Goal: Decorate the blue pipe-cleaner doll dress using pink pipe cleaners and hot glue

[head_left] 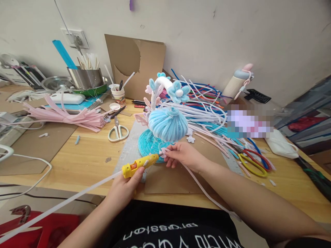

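My left hand (128, 186) is wrapped round a yellow hot glue gun (141, 165), with a long white glue stick (85, 191) trailing from its back end. Between the fingertips of my right hand (182, 154) is a small pale pink pipe-cleaner flower (163, 152), and the gun's nozzle meets it. Just behind both hands stands a pipe-cleaner lamp shape: a round blue coiled base (144, 144), a white curved stem (153, 100) with blue and pink flowers, and a pleated light-blue shade (168, 124). A thin pale strand (199, 186) runs beneath my right forearm.
White-handled scissors (118, 132) and a pink pipe-cleaner bundle (67, 113) lie left. Loose pipe cleaners (204, 113) spread behind, with yellow-handled pliers (252, 165) to the right. Cardboard (178, 181) lies under the work. Farther back are a paper cup (118, 94) and a bottle (236, 84).
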The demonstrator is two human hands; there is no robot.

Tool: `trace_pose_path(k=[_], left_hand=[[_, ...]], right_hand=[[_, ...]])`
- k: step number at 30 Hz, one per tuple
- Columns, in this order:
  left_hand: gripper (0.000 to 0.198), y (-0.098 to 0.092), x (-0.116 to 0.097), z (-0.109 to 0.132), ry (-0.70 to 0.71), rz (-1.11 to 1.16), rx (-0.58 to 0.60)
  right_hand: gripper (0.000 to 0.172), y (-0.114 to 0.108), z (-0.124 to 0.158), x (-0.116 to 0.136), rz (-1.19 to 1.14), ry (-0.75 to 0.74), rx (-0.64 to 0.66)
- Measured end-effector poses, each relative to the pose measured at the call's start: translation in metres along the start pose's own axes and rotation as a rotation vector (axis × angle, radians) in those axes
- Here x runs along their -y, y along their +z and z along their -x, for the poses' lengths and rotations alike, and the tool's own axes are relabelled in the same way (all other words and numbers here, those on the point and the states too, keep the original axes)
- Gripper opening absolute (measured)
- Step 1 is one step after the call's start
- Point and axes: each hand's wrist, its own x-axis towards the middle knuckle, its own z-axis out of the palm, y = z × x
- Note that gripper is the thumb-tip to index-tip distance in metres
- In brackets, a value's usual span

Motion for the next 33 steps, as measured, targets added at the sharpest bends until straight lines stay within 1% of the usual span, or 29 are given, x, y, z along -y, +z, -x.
trace_pose_path(k=[4, 9, 18, 25, 29, 33], left_hand=[[0.044, 0.000, 0.000, 0.000, 0.003, 0.043, 0.027], [0.046, 0.000, 0.001, 0.000, 0.031, 0.092, 0.066], [0.044, 0.001, 0.005, 0.001, 0.024, 0.091, 0.036], [0.044, 0.001, 0.002, 0.002, 0.044, 0.104, 0.029], [0.043, 0.002, 0.005, 0.001, 0.048, 0.153, 0.001], [0.048, 0.000, 0.003, 0.001, 0.031, 0.250, 0.004]], right_hand=[[0.026, 0.000, 0.000, 0.000, 0.000, -0.005, 0.001], [0.023, 0.000, 0.001, 0.000, 0.008, 0.007, -0.017], [0.023, 0.001, 0.001, -0.002, 0.111, -0.025, -0.019], [0.026, -0.002, 0.001, -0.002, 0.117, -0.024, -0.008], [0.022, -0.002, 0.003, 0.002, 0.047, 0.036, 0.000], [0.015, -0.006, 0.006, 0.007, -0.140, 0.142, 0.067]])
